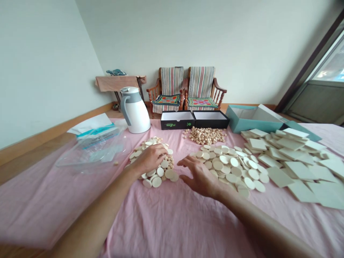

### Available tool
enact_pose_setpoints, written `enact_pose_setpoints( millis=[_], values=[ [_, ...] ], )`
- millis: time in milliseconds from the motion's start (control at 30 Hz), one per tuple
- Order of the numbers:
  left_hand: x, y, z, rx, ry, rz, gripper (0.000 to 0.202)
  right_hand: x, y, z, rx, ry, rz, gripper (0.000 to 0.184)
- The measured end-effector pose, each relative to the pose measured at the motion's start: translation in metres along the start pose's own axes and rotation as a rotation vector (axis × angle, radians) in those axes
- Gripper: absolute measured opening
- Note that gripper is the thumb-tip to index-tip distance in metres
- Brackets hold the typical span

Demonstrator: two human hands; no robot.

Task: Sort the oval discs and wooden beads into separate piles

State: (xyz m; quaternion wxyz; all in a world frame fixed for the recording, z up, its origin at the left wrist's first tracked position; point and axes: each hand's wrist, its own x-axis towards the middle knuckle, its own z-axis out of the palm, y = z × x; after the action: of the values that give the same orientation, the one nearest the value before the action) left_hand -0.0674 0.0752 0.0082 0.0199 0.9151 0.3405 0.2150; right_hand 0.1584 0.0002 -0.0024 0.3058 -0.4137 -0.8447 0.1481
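My left hand [150, 159] rests palm down on a heap of small pale wooden discs [158, 172], its fingers curled over the pieces. My right hand [200, 175] hovers just right of that heap with fingers stretched out flat, holding nothing, at the left edge of a wider spread of larger round discs [233, 166]. Both piles lie on a pink tablecloth [166, 218].
A pile of small wooden beads [205, 135] sits behind the discs, square pale tiles [295, 161] to the right. Two black boxes [193, 120], a teal box [252, 120], a white jug [134, 109] and a clear plastic bag [94, 147] stand further back. Two chairs are by the wall.
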Motion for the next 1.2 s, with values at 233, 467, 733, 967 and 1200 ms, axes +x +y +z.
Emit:
enact_pose_setpoints(
  millis=[233,467,733,967,1200],
  values=[
    [0.001,-0.001,0.002,0.032,0.009,0.037,0.015,0.006,-0.016,0.035,-0.046,-0.027,0.046,0.027],
    [0.001,0.003,-0.001,0.054,0.014,0.007,0.015,0.006,-0.012,0.016,0.448,0.019,0.230,0.022],
    [-0.001,0.002,0.000,0.060,0.012,-0.028,0.017,0.001,-0.011,-0.004,1.430,-0.167,0.411,0.020],
    [-0.001,0.001,0.001,0.060,-0.002,-0.025,0.017,0.001,-0.007,-0.006,1.496,-0.216,0.374,0.024],
    [-0.001,0.001,0.001,0.072,-0.025,-0.040,0.017,0.000,-0.010,-0.009,1.508,-0.239,0.300,0.024]
  ],
)
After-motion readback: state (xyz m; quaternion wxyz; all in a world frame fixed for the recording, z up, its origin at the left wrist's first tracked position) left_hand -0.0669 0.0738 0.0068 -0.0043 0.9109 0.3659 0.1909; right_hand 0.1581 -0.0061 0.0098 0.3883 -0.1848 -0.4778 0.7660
